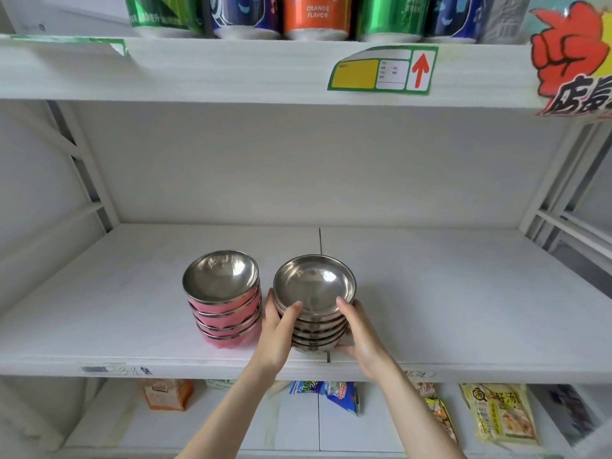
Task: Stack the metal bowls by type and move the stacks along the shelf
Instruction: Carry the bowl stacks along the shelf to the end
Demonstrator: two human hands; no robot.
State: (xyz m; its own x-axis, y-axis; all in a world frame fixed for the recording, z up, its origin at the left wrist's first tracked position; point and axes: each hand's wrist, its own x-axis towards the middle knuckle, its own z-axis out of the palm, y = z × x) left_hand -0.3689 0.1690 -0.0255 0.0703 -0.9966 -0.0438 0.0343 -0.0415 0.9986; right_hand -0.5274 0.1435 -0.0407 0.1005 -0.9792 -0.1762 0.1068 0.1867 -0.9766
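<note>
While my left hand (276,329) and right hand (359,332) clasp it from either side, the plain steel bowl stack (314,306) stands near the front edge of the white middle shelf (447,293) — thumbs hooked over the top rim, fingers curled round the sides. Just beside it, to the left and not touching — the pink-sided bowl stack (225,303), nested upright on the same shelf.

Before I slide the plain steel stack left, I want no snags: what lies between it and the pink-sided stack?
In the head view, only the left hand, gripping the plain steel bowl stack, fills the gap beside the pink-sided bowl stack.
</note>
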